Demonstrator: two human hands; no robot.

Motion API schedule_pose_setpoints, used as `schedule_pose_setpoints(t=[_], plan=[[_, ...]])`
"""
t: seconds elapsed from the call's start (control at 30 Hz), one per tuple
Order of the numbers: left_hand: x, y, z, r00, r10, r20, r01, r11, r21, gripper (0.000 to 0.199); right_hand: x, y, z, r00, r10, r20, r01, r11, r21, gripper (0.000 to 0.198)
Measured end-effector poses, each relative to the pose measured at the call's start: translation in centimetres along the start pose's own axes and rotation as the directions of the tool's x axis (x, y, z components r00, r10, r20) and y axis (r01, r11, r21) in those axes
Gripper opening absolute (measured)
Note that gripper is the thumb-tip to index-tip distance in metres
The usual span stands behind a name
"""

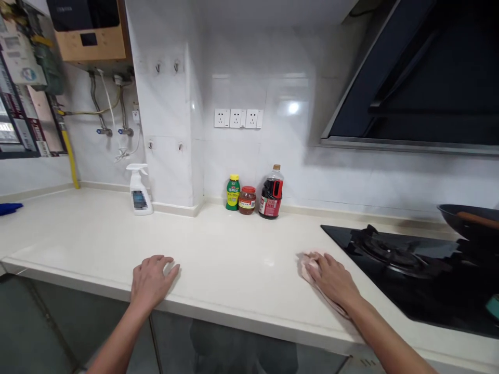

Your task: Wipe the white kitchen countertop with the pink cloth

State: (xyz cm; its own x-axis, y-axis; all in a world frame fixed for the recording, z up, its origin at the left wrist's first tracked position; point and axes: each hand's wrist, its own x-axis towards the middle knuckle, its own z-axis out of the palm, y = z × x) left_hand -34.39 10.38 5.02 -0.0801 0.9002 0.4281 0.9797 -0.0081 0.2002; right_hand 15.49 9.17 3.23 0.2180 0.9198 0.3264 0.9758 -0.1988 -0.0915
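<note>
My right hand [331,275] is closed over a pale pink cloth [307,267], which lies against the white countertop [234,270] just left of the gas stove. Part of the cloth trails out beneath the palm and wrist toward the counter's front edge. Over at the left, my left hand [153,279] rests by the front edge with thumb and fingers apart and nothing in it. Between the hands the pale counter surface shows a light reflection.
Against the back wall stand a green bottle [233,193], a red-lidded jar [247,201] and a dark sauce bottle [272,195]. A white spray bottle [139,191] is beside the pillar. The black gas stove [390,259] carries a wok [468,221]; a range hood [421,78] overhangs it.
</note>
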Motion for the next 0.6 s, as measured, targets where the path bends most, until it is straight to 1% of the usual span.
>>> schedule_pose_setpoints(t=[0.1,0.17,0.23,0.33,0.4,0.43,0.47,0.5,0.53,0.57,0.6], plan=[[0.0,0.2,0.0,1.0,-0.005,-0.018,0.004,1.0,-0.019,0.039,3.0,-5.4,0.4,1.0,-0.019,0.01,0.019,1.0,-0.002,0.053],[-0.1,0.2,0.0,1.0,-0.006,-0.023,0.006,0.999,-0.032,0.039,3.8,-9.8,0.9,0.997,-0.076,0.022,0.075,0.997,0.006,0.056],[-0.1,0.0,0.0,1.0,-0.008,-0.021,0.007,0.999,-0.045,0.038,3.6,-14.5,1.4,0.983,-0.179,0.036,0.179,0.984,0.025,0.056],[-0.1,-0.4,0.1,1.0,0.0,-0.005,-0.001,0.996,-0.084,0.036,2.0,-21.0,1.5,0.937,-0.348,0.044,0.345,0.937,0.057,0.058],[0.0,0.0,-0.1,1.0,0.024,-0.005,-0.024,0.986,-0.165,0.032,0.7,-24.2,1.3,0.909,-0.414,0.038,0.411,0.909,0.059,0.057],[0.0,0.7,-0.4,0.999,0.049,-0.01,-0.05,0.97,-0.237,0.031,0.2,-25.3,1.3,0.902,-0.431,0.035,0.429,0.902,0.053,0.055],[-0.1,1.8,-0.7,0.996,0.089,-0.014,-0.089,0.939,-0.332,0.03,-0.2,-26.2,1.2,0.897,-0.44,0.033,0.439,0.898,0.045,0.054],[-0.3,3.3,-1.2,0.989,0.148,-0.009,-0.136,0.886,-0.443,0.03,-0.5,-26.7,1.2,0.896,-0.443,0.036,0.441,0.897,0.037,0.052],[-0.6,5.2,-1.7,0.975,0.221,-0.006,-0.187,0.811,-0.555,0.029,-0.7,-27.1,1.2,0.897,-0.441,0.042,0.44,0.898,0.032,0.051],[-1.1,7.5,-2.3,0.949,0.314,0.01,-0.229,0.714,-0.662,0.029,-0.8,-27.3,1.3,0.899,-0.435,0.048,0.434,0.9,0.032,0.049],[-1.7,10.1,-3.0,0.906,0.422,0.039,-0.259,0.624,-0.737,0.029,-1.0,-27.4,1.4,0.903,-0.426,0.051,0.425,0.905,0.035,0.048]])
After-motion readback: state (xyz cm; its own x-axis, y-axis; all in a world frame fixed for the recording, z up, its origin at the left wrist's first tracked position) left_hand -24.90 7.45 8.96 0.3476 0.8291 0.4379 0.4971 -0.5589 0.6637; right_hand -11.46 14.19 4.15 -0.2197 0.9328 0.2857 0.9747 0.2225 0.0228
